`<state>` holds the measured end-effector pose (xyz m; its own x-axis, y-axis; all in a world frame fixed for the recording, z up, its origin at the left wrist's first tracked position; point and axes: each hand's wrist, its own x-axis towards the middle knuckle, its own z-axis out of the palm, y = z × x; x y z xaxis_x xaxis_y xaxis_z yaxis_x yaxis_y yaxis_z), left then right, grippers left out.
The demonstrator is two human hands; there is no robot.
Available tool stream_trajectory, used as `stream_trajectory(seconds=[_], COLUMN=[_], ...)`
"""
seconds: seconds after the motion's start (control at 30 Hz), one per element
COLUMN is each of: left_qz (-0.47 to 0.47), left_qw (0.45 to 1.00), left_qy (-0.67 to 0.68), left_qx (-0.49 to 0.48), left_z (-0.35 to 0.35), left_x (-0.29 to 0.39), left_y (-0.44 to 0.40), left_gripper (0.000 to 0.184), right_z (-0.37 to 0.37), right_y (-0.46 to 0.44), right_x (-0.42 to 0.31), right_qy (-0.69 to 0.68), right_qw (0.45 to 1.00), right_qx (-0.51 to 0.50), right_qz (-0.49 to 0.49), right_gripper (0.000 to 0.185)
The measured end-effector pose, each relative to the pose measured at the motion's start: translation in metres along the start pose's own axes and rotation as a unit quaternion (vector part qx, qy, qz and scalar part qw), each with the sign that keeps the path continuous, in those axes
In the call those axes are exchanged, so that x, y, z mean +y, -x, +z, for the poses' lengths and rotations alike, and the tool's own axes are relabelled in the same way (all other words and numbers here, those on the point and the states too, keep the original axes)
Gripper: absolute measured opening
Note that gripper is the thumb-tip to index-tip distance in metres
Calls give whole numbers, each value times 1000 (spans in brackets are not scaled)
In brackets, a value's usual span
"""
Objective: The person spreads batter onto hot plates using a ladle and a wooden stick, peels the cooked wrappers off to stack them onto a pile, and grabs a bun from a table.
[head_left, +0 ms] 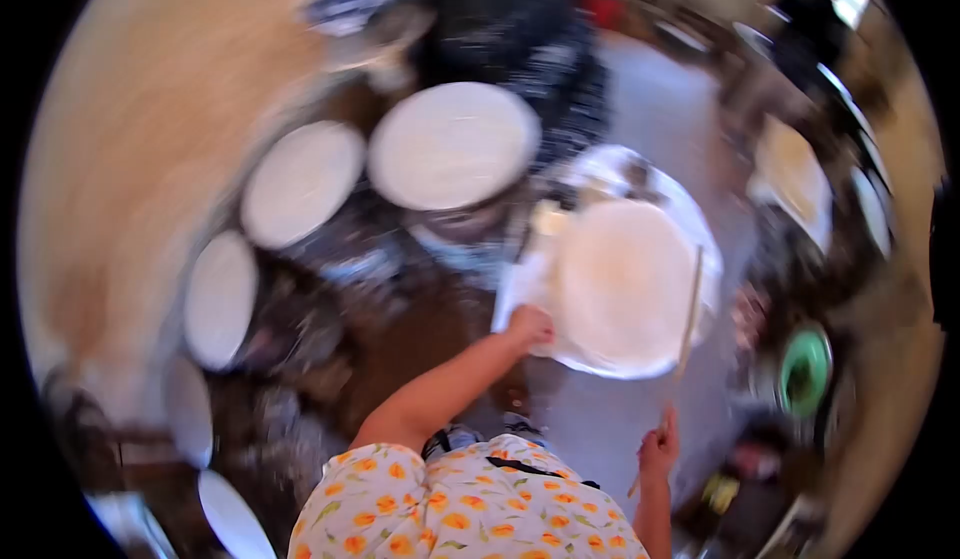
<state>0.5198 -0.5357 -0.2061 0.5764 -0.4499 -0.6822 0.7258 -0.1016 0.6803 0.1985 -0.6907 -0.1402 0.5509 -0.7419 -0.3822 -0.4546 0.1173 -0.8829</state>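
A pale round disc (625, 284), flat and cream-coloured, lies on a larger shiny white sheet (705, 224) in front of me. My left hand (530, 327) is closed at the sheet's lower left edge, close to the disc; blur hides what its fingers hold. Lower right, my right hand (657, 446) is wrapped round a long thin wooden stick (687, 334). The stick points away from me, and its far part runs along the right edge of the disc. Small blurred items lie beyond the disc on the sheet.
Several white round-topped containers stand to the left, including a large one (455, 146) and a smaller one (303, 184). Black plastic (535, 54) is heaped behind. On the right are a green bowl (805, 369) and a pale tray (793, 174). A tan wall (150, 159) rises at left.
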Motion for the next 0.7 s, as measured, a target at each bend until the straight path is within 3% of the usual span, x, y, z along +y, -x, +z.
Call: stream_trajectory(seconds=[0.07,0.17,0.23,0.3,0.37,0.5,0.57,0.63,0.67,0.7], left_qz=[2,32,17,4,27,31,62,102,109,166], left_qw=[999,985,953,907,857,651,536,380,369,301], left_qy=[3,95,160,206,276,486,623,796,804,818], left_qx=[54,141,256,367,434,582,566,461,453,461], left_z=[-32,-100,-141,-165,-178,-164,-153,-162,-162,-164], left_x=[5,-31,-70,-119,-174,-287,-318,-418,-435,-447], left_y=[49,133,192,251,316,390,422,411,417,425], left_gripper=[5,8,12,24,33,19,15,27,27,37], right_z=[30,89,134,177,229,331,371,398,414,430], right_y=[-24,-70,-91,-100,-91,-38,23,91,123,157], right_x=[-27,-47,-56,-75,-88,-88,-98,-109,-101,-92], right_qy=[34,50,85,128,206,250,209,296,242,184], right_qw=[997,967,925,891,830,708,609,544,502,457], right_qx=[-29,-211,-306,-380,-443,-520,-533,-597,-614,-628], right_qz=[-61,-131,-207,-215,-270,-407,-549,-510,-559,-603], right_gripper=[66,63,60,58,55,56,55,53,52,51])
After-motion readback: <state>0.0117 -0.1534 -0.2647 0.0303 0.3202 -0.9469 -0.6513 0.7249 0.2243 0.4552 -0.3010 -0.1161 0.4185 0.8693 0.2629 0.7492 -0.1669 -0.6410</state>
